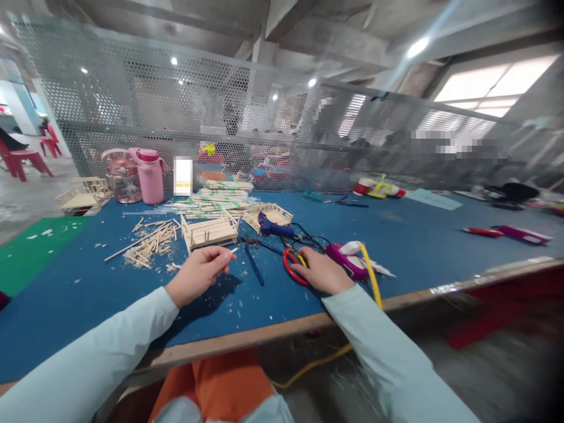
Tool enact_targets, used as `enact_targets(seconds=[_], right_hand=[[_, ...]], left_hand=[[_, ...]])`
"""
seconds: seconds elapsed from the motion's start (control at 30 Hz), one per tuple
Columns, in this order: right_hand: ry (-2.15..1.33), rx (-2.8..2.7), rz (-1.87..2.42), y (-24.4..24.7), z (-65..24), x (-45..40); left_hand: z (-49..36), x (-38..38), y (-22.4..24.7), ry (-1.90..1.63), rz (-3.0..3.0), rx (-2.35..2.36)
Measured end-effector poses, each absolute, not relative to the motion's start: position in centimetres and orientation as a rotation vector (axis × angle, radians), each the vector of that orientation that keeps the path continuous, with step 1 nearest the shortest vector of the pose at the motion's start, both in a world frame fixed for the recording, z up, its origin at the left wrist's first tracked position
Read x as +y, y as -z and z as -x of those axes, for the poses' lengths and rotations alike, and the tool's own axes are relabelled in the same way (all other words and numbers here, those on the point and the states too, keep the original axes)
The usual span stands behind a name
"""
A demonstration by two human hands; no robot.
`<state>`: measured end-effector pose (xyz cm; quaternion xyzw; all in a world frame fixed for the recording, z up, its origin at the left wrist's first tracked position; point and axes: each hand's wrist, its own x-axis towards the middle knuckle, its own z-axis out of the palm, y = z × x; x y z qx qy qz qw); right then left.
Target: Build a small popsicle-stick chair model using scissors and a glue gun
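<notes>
My left hand pinches a short thin wooden stick between thumb and fingertips, above the blue tabletop. My right hand lies over red-handled scissors, its fingers curled at the handle; the palm hides part of them. Between my hands lie blue-handled pliers. Just beyond are a small stick-built wooden frame and a second one, with a blue glue gun beside it. Loose cut sticks form a pile to the left.
A purple-and-white pack and yellow strap sit right of my right hand. Behind are bundled sticks and a pink bottle. A red-and-purple cutter lies far right. A perforated metal screen borders the back.
</notes>
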<state>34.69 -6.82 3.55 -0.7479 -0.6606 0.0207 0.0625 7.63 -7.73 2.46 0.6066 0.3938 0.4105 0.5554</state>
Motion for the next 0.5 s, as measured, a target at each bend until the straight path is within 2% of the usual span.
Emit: enact_targets(seconds=[0.2, 0.37, 0.5], right_hand=[[-0.309, -1.942, 2.154, -5.0, -35.3, -8.3], [-1.049, -1.707, 1.450, -5.2, -31.9, -11.6], [-1.333, -1.519, 1.019, -3.5, -26.7, -12.4]], left_hand=[[-7.5, -7.9, -3.0, -1.069, -1.314, 0.874], [-7.4, -8.2, -3.2, -1.108, -1.348, 0.859], [-7.2, -8.3, -3.5, -1.168, -1.480, 0.907]])
